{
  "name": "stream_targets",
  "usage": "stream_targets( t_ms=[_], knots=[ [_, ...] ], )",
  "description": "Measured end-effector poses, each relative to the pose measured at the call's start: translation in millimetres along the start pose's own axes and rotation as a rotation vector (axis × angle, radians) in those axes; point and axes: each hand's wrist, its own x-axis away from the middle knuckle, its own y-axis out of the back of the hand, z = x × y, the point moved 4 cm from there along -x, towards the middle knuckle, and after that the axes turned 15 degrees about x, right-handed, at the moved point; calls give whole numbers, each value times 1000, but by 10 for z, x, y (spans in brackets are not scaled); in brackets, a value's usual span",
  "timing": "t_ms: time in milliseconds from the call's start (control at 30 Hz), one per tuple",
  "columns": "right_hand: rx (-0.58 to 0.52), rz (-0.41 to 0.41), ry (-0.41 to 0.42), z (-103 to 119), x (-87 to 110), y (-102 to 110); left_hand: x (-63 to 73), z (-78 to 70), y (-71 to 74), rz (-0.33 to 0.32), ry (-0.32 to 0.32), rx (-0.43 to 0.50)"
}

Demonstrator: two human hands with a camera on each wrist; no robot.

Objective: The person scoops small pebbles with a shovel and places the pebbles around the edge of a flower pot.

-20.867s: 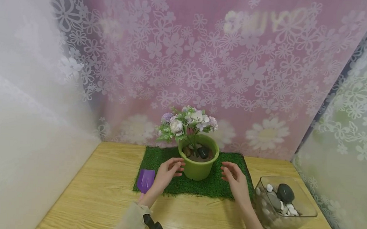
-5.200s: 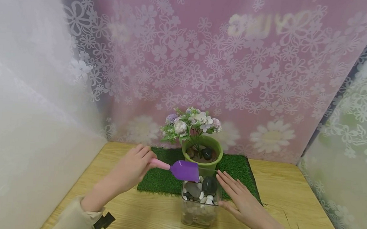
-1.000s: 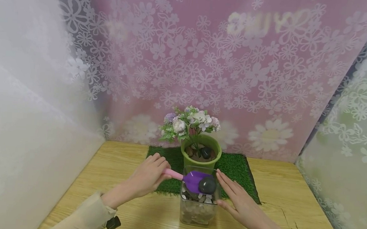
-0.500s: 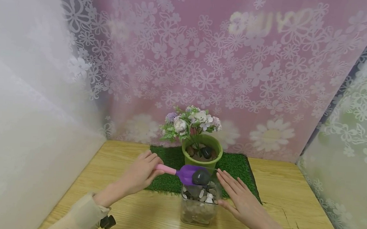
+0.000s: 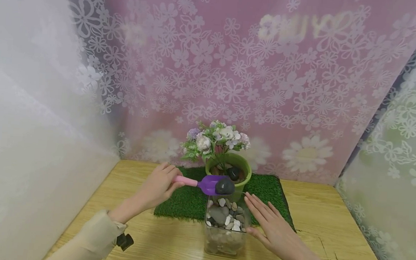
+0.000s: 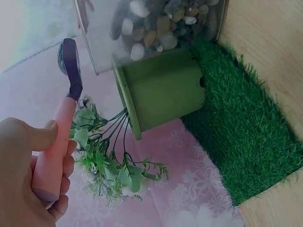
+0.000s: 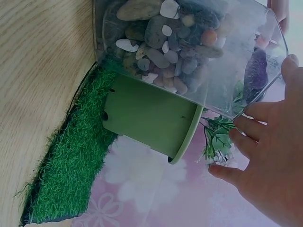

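My left hand [image 5: 156, 188] grips the pink handle of a toy shovel [image 5: 204, 184], fingers curled round it in the left wrist view. On the shovel's purple blade rests a large black stone [image 5: 225, 186], above the back rim of a clear container [image 5: 224, 244]. Grey, white and brown pebbles [image 5: 220, 215] fill the container's lower part. My right hand [image 5: 275, 229] lies along the container's right side, its fingers straight and touching the rim. Just behind stands a green flowerpot [image 5: 247, 176], its lower front partly hidden by the container and shovel.
White and purple artificial flowers [image 5: 221, 140] rise from the pot, which holds another black stone [image 5: 233, 172] and brown filling. The pot stands on a green turf mat [image 5: 183, 204] on a wooden table [image 5: 158, 242]. A pink floral curtain [image 5: 211, 74] hangs close behind.
The black stone has come up out of the container on the shovel, moving up and slightly left toward the pot. Pebbles beneath are uncovered. The right hand has stayed at the container.
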Motion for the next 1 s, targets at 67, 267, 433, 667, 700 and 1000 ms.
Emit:
stream_targets(
  t_ms=[67, 267, 433, 667, 700, 1000],
  knots=[
    [-15, 10, -1, -4, 2, -10, -54, 51, -11, -4, 9, -4],
    [-29, 13, -5, -12, 10, -30, -232, 268, -86, 31, 78, 11],
    [-25, 2, -2, -15, 18, -37, -365, 460, -177, 72, 114, 31],
    [-22, -14, 2, -11, 23, -31, -562, 678, -294, 126, 94, 37],
    [-26, -15, 2, -11, 23, -30, -588, 705, -308, 134, 88, 42],
    [-37, -10, -8, -12, 28, -17, -741, 814, -385, 158, 15, 79]
  ],
)
